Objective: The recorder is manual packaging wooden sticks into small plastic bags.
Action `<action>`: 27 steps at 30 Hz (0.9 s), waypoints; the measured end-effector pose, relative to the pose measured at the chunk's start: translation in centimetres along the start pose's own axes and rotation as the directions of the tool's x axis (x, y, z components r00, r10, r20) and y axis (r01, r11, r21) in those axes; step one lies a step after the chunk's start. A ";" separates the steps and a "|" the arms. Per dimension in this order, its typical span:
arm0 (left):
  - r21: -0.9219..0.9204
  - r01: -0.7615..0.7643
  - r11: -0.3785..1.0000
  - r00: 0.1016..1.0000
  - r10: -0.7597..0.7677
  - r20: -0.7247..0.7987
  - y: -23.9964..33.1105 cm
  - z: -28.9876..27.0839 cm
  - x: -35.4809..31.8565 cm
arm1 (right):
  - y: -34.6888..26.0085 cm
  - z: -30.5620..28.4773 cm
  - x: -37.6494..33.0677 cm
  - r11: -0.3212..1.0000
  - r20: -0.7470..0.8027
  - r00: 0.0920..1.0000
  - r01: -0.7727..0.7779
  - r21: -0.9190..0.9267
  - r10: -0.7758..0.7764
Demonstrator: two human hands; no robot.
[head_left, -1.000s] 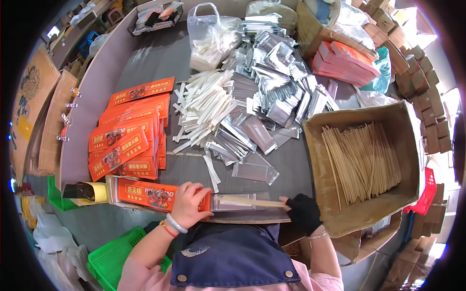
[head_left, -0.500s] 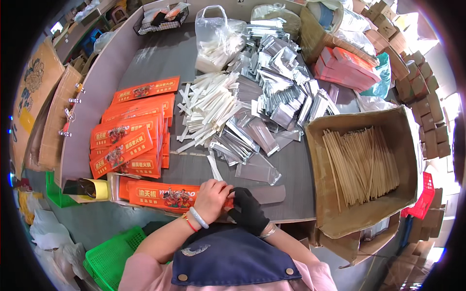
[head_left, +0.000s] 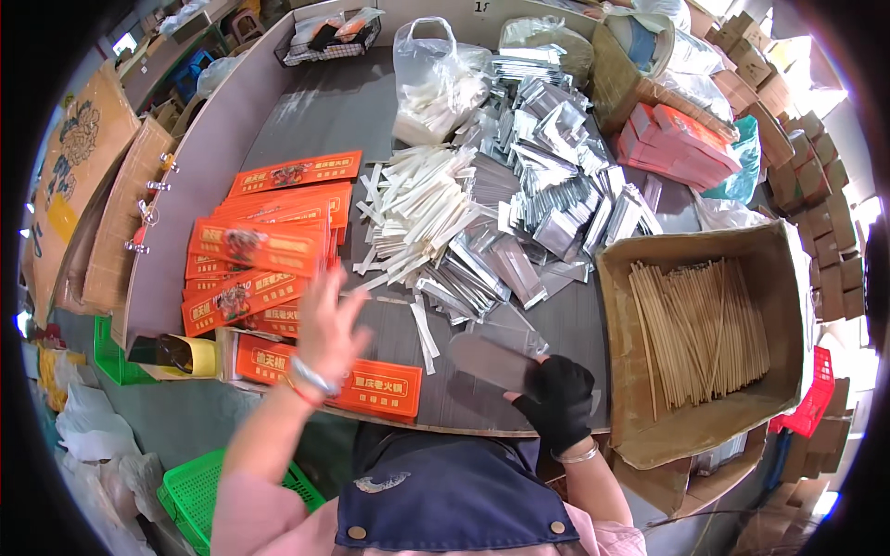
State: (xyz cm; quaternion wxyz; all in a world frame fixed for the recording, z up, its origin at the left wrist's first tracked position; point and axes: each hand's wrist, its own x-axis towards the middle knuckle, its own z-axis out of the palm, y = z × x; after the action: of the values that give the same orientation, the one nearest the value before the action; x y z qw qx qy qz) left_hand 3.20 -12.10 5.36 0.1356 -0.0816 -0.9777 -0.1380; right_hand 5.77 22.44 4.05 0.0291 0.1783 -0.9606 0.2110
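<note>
Currently: grey table [head_left: 324,111], person seated at its near edge, hands apart.
Cardboard box of sticks [head_left: 705,324] stands at the table's right end. Orange packet [head_left: 357,378] lies on the near edge under the raised, blurred left hand [head_left: 326,326], fingers spread, holding nothing. Gloved right hand [head_left: 559,400] grips a clear sleeve [head_left: 491,360] just right of the packet.

"What's packed on that table?"

"Flat orange boxes [head_left: 264,255] stacked at the left, one orange box [head_left: 357,378] at the near edge. Silver foil pouches [head_left: 556,176] heaped mid-table, white paper sleeves [head_left: 417,208] beside them."

"And right?"

"Pink packs [head_left: 677,139] in a carton, far right."
</note>
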 end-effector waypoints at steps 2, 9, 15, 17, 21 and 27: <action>-0.039 0.125 0.991 0.971 -0.114 0.209 3.3 2.5 -4.8 | -0.6 0.3 -0.1 1.000 0.013 1.000 0.017 0.001 -0.018; -0.253 0.351 0.902 0.923 -0.287 0.257 3.8 6.2 -7.6 | -1.6 -0.2 -0.2 0.990 0.171 0.978 0.133 -0.054 -0.122; -0.230 0.352 0.907 0.901 -0.262 0.346 4.1 6.1 -7.6 | -5.1 4.9 0.6 0.985 0.276 0.946 0.154 0.078 -0.169; -0.226 0.317 0.921 0.907 -0.225 0.355 3.6 5.9 -6.8 | -5.9 6.3 1.2 0.973 0.171 0.960 0.208 0.100 -0.223; -0.354 0.093 0.930 0.955 0.017 0.296 2.1 6.6 -3.5 | -2.6 3.8 2.2 0.954 -0.003 0.969 0.245 0.174 -0.248; -0.170 -0.413 0.895 0.884 0.438 0.163 0.8 8.3 1.7 | 16.3 -2.1 -3.6 0.784 -0.430 0.796 -0.562 -0.262 0.427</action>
State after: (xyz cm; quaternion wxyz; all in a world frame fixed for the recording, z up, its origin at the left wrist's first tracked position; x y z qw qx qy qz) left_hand -0.26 -8.73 -1.59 0.0595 -0.3164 -0.9333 -0.1594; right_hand 3.30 38.31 -0.96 0.1745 -0.1334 -0.9742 0.0509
